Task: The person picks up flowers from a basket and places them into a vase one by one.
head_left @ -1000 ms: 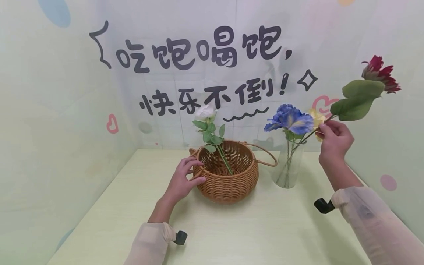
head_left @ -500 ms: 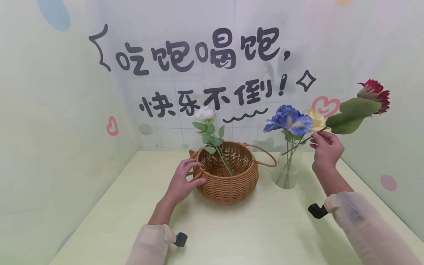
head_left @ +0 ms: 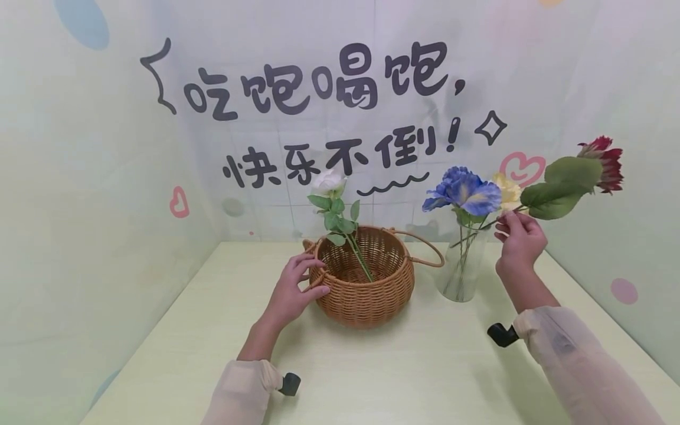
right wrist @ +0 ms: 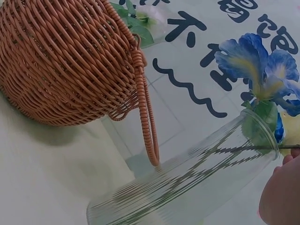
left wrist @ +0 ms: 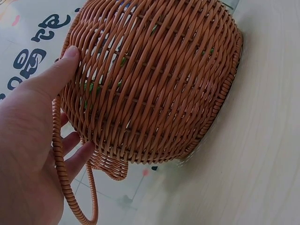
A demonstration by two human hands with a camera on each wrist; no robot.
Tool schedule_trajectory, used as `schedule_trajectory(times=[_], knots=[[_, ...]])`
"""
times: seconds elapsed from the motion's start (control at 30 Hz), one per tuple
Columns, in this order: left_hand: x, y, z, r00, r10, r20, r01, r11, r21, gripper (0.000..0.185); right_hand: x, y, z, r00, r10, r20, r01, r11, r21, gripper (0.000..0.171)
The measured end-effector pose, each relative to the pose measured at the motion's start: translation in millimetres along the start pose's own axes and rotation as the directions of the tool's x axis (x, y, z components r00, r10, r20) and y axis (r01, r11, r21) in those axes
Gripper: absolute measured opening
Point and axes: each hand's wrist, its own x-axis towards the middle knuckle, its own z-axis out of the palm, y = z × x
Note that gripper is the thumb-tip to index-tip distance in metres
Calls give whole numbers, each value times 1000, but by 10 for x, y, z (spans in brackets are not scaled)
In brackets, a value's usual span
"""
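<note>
My left hand holds the near left side of a round brown wicker basket, thumb on the weave and fingers at the rim by a handle. A white rose with green leaves leans in the basket. With thumb and fingertips, my right hand pinches the dark stem of a red flower with large green leaves. That stem slants down leftward across the mouth of a clear glass vase, its lower end showing through the glass. A blue flower and a yellow flower stand at the vase mouth.
Basket and vase stand side by side on a pale wooden table. One basket handle sticks out toward the vase. Behind rises a pale wall sheet with black lettering, and side sheets flank the table.
My right hand has moved left and down with the red flower, bringing its stem end into the vase mouth. The left hand, basket and white rose have stayed in place.
</note>
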Motion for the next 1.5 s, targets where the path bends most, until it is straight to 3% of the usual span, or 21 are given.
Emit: schedule_trajectory(times=[0.2, 0.4, 0.63, 0.83, 0.97, 1.07, 1.2, 1.33, 1.5], knots=[[-1, -8, -3, 1000, -9, -4, 9, 1000, 9, 43, 45, 36, 47, 999, -16, -52, 17, 1000, 14, 13], [1, -3, 1, 1000, -6, -4, 6, 1000, 3, 44, 90, 104, 94, 988, -124, -95, 122, 992, -34, 19], [6, 3, 18, 1000, -7, -1, 7, 1000, -6, 44, 98, 155, 92, 970, -228, -88, 216, 969, -123, 16], [11, -7, 22, 1000, -9, -3, 9, 1000, -1, 46, 76, 140, 90, 964, -262, -44, 246, 943, -224, 19], [10, -16, 15, 1000, -13, -3, 13, 1000, 5, 44, 60, 104, 76, 955, -295, 11, 278, 885, -372, 20], [11, -24, 11, 1000, -4, -6, 4, 1000, -2, 43, 50, 73, 62, 947, -318, 56, 303, 815, -495, 20], [11, -32, 21, 1000, 9, -10, -9, 1000, -4, 43, 61, 53, 31, 942, -319, 108, 321, 753, -574, 20], [8, -30, 24, 1000, 7, -11, -7, 1000, 14, 42, 67, 54, -9, 943, -299, 147, 327, 742, -585, 21], [8, -27, 23, 1000, 0, -14, 0, 1000, 14, 42, 70, 46, -59, 940, -276, 203, 343, 760, -552, 25]])
